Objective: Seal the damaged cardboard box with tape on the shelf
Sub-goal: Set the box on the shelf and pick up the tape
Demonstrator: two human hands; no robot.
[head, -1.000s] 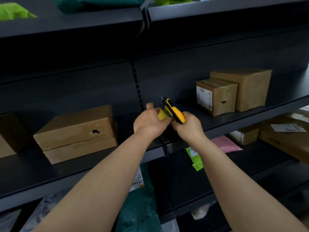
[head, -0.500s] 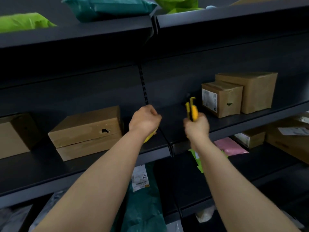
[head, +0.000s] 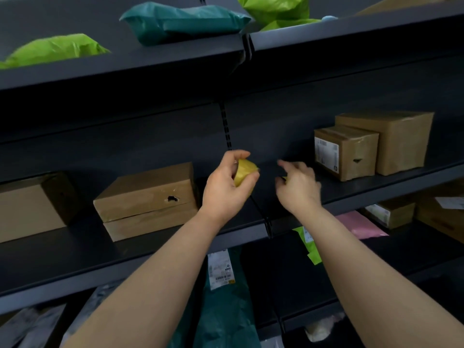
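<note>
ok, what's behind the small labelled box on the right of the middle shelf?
A larger cardboard box stands behind the small labelled box. Its lower left corner is covered, and whether they touch cannot be told.

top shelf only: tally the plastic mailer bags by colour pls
Lime green bags: 2
Teal bag: 1
Total: 3
</note>
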